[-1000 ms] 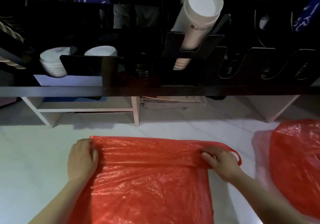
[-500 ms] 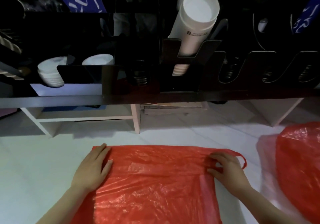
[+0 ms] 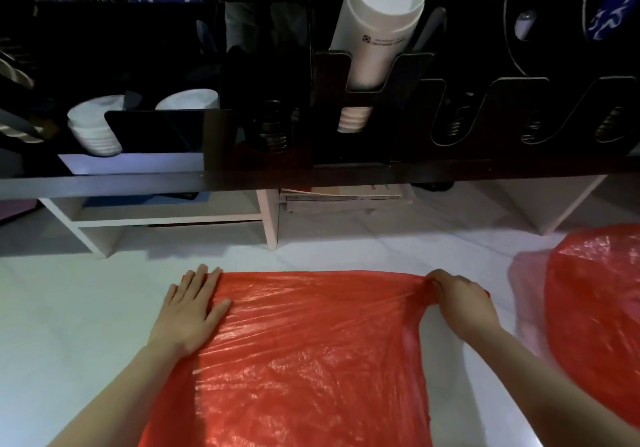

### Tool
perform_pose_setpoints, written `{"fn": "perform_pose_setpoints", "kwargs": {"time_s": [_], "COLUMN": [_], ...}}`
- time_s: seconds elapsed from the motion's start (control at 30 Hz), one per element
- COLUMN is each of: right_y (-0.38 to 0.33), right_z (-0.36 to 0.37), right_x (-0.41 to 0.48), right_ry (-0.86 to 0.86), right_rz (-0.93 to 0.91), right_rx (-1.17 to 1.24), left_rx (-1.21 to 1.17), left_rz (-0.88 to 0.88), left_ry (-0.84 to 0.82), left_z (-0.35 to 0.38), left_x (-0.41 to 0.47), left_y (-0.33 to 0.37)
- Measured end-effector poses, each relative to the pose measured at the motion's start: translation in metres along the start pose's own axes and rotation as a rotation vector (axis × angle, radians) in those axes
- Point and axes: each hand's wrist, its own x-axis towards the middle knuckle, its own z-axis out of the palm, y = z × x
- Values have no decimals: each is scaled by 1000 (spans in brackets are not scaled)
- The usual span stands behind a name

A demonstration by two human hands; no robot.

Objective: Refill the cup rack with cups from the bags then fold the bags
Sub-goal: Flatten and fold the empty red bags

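Right hand (image 3: 462,303) now pinches bag (image 3: 304,353) corner; left hand (image 3: 192,309) flat.

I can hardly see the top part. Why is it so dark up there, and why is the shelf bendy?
Head view: the rack sits in dim shade while the white floor and red bag catch light and shine; the wide-angle lens curves straight edges; the right arm is slightly blurred.

Left hand (image 3: 192,311) flat, palm down, fingers together pointing far, thumb spread right, pressing on bag's (image 3: 311,360) far left corner. Right hand (image 3: 462,303) curled, fingers pinching bag's far right corner. Both forearms bare, angled in from near edge.
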Motion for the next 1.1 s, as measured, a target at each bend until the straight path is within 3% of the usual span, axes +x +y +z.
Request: {"fn": "perform_pose_setpoints", "kwargs": {"time_s": [0.1,0.2,0.33,0.43,0.53,0.63,0.77,1.1], "right_y": [0,-2,-21,-49,-74,-73,-43,-66], "right_z": [-3,-5,-1,15,35,51,54,40], "right_x": [1,1,-3,-6,-3,3,16,20], "right_ry": [-42,58,170,83,-76,-177,-189,-186], "right_rz": [8,11,-161,-380,-454,-359,-213,-182], "right_rx": [10,108,56,-53,-66,-51,-127,-177], "left_rx": [19,35,55,80,75,60,42,37], "left_rz": [-19,-17,-63,-119,-71,-100,-144,-190], "left_ry": [-16,-30,-53,46,117,52,27,7], "left_z": [0,0,-3,-4,0,10,11,1], "left_x": [0,1,2,2,-3,-8,-10,-8], "left_y": [3,5,16,39,65,64,36,43]}}
